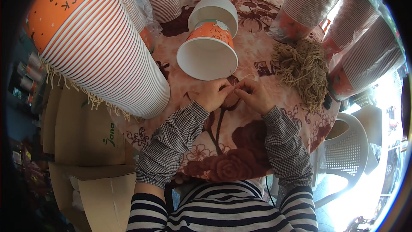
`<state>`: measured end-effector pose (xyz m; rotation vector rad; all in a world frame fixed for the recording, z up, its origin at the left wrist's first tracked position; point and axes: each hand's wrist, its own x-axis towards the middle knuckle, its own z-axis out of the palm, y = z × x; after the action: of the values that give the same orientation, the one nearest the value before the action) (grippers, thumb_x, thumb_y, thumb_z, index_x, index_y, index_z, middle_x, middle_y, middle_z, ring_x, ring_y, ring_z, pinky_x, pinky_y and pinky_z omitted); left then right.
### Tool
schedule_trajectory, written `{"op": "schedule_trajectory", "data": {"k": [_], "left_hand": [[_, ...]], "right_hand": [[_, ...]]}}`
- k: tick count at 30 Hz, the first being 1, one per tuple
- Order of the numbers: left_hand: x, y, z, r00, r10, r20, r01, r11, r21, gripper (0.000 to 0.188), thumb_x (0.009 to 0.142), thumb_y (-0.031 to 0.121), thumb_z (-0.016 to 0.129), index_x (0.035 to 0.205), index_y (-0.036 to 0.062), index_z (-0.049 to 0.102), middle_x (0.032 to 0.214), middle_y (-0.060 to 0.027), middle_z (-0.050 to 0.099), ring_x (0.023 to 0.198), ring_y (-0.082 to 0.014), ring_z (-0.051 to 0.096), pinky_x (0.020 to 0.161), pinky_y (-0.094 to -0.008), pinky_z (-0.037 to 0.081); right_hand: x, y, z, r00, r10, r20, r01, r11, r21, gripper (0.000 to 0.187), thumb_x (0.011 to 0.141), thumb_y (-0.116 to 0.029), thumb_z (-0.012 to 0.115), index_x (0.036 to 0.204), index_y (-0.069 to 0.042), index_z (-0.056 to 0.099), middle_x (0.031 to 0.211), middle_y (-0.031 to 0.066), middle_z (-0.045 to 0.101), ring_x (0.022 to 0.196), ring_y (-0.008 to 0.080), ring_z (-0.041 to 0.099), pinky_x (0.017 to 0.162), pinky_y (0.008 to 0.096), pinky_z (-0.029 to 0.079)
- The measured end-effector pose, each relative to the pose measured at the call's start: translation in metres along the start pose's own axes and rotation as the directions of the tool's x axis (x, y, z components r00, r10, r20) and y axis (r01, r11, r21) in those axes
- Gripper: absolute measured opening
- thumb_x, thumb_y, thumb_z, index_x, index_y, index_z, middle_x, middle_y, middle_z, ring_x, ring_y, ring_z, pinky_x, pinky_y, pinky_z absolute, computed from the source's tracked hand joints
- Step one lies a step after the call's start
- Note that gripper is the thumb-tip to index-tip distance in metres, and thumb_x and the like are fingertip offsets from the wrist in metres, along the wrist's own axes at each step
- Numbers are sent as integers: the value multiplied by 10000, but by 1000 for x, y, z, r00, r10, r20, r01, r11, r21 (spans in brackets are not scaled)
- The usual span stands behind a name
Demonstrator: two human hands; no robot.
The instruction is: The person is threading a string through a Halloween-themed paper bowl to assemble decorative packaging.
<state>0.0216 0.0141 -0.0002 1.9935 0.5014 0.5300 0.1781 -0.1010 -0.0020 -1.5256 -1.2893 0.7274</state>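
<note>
An orange printed paper bucket (207, 59) lies on its side on the table, its white open end toward me. Just in front of its rim, my left hand (214, 95) and my right hand (256, 95) meet with fingertips pinched together. Between them a thin pale string (245, 76) shows, looping up near the right edge of the bucket. The part inside the fingers is hidden. Behind lies another paper bucket (218, 6), pale where it shows.
A tall stack of nested orange buckets (105, 47) leans at the left. More stacks, some wrapped in clear plastic (311, 4), line the back and right. A bundle of beige strings (304, 73) lies at right on the flowered tablecloth (231, 163). Cardboard boxes (81, 129) and a plastic chair (349, 152) flank the table.
</note>
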Motion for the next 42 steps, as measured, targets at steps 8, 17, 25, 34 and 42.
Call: {"op": "schedule_trajectory", "data": {"k": [8,17,25,34,42], "left_hand": [[-3,11,1,968,203,-144,-162,953,255,106,864,130,650,898,32,627,755,-55,636,660,-149,603,607,-282,469],[-5,17,-3,972,186,-144,-147,959,244,87,845,129,663,890,59,639,773,-45,640,671,-135,603,594,-268,462],[5,-3,-5,973,105,-205,-101,994,32,168,904,195,639,980,46,623,856,-13,654,659,-92,577,594,-228,460],[17,-17,-59,904,-408,-128,34,368,-929,662,972,568,370,1163,-39,552,976,-96,674,704,-154,633,701,-335,537],[27,-46,-85,934,-320,157,136,-86,-987,711,952,600,335,1181,-34,564,985,-102,682,790,-206,669,765,-400,559]], "right_hand": [[-1,-3,0,999,23,-29,-25,998,-63,166,850,-134,653,942,3,645,704,3,580,629,70,512,570,240,427],[-1,-7,0,997,60,-51,-59,998,16,161,853,-133,649,937,5,643,705,-2,576,648,63,512,581,235,428],[0,-5,-5,995,66,-80,-59,995,79,155,865,-129,645,933,9,625,716,-5,589,614,56,505,550,225,422],[0,-2,-15,989,69,-132,-24,949,314,104,922,-128,601,940,-25,595,705,-15,574,542,35,491,466,196,429],[3,2,-5,997,49,-59,-35,976,216,119,915,-139,615,944,-25,597,697,-23,557,568,41,518,481,195,441]]}}
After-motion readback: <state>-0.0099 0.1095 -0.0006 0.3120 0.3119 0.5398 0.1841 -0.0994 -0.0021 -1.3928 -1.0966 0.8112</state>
